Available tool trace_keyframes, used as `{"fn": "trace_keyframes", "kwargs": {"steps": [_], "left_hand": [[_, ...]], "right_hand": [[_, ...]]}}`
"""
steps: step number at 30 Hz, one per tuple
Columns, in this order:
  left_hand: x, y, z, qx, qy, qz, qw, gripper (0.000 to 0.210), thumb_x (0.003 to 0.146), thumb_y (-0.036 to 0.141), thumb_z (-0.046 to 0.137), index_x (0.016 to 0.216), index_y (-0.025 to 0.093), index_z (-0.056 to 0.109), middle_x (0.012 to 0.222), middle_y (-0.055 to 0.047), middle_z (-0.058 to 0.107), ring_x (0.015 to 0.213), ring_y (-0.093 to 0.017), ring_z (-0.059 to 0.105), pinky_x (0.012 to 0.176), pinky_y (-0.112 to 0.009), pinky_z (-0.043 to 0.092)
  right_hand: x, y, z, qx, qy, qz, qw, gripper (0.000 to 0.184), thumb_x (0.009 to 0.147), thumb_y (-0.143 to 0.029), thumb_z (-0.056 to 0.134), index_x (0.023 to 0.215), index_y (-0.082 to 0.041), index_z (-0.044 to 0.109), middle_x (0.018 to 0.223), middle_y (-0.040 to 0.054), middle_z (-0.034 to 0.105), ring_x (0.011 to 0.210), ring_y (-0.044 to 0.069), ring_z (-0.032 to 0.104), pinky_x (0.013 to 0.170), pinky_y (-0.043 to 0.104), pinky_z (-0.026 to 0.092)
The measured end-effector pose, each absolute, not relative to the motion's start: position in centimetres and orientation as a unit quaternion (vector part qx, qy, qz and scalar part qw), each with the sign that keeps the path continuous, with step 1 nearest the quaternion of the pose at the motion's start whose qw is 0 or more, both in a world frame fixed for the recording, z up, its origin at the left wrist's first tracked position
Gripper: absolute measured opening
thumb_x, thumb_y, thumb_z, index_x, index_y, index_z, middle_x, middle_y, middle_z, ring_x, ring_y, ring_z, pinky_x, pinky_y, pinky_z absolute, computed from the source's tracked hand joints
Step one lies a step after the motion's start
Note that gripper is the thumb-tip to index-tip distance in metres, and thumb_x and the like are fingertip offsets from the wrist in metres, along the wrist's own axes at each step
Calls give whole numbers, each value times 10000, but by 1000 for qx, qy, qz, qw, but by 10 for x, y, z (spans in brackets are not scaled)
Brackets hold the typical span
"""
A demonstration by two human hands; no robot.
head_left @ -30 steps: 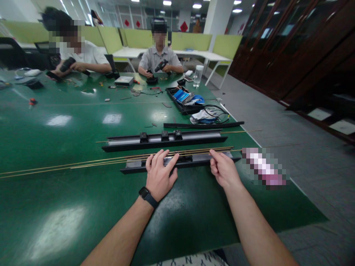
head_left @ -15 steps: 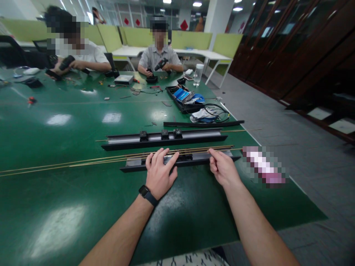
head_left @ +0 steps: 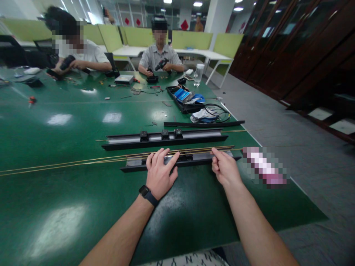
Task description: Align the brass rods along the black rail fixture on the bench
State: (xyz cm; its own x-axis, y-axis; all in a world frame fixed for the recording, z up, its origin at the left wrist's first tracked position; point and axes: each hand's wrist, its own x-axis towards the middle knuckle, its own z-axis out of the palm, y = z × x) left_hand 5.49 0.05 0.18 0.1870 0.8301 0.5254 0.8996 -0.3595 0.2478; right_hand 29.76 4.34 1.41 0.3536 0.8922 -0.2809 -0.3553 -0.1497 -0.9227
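1. Right hand [head_left: 226, 169]: grip is pinched, thumb and forefinger together, apparently clamped on the golden rods [head_left: 194, 150]; how many are held cannot be told.
2. Left hand [head_left: 161, 170]: grip is relaxed, fingers spread apart and laid across the rods; nothing is clasped.
3. Rods are laid lengthwise over the near channel [head_left: 191, 164], long ends stretched out leftward above the worktop [head_left: 97, 188]. Dark parts inside the channel are partly covered by the left hand.
4. Step in hand is judged to be the guiding of rods along the channel. For the next move, light steadying at the left and a fine, level pinch at the right are judged to be called for, so that neighbouring rods are not dragged along.
5. Beyond, the far channel [head_left: 166, 143] is set roughly parallel; three black blocks [head_left: 165, 134] are seated in it.
6. Further off, a dark strip [head_left: 204, 124], gloves [head_left: 203, 116] and a black tray [head_left: 175, 101] are placed.
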Motion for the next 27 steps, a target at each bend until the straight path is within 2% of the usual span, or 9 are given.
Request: {"fn": "trace_keyframes", "kwargs": {"steps": [12,18,27], "left_hand": [[55,0,2,-765,-567,-301,58,458,915,328,615,1371,366,597,1458,-98,545,1413,-297,442,1191,-541,210],[55,1,0,-764,-567,-303,56,480,899,317,635,1374,367,594,1467,-97,536,1417,-298,434,1197,-544,203],[55,0,1,-768,-562,-302,61,476,905,313,626,1377,360,592,1459,-102,540,1419,-290,433,1197,-533,214]], "right_hand": [[295,41,17,-553,-266,532,583,348,709,-412,855,805,-150,646,512,-17,601,285,46,386,251,137,191],[293,40,17,-527,-261,558,585,340,676,-361,882,788,-154,637,513,-37,581,297,34,368,259,136,214],[294,42,18,-541,-239,531,606,339,678,-348,890,734,-167,610,505,-48,553,307,34,373,248,126,221]]}}
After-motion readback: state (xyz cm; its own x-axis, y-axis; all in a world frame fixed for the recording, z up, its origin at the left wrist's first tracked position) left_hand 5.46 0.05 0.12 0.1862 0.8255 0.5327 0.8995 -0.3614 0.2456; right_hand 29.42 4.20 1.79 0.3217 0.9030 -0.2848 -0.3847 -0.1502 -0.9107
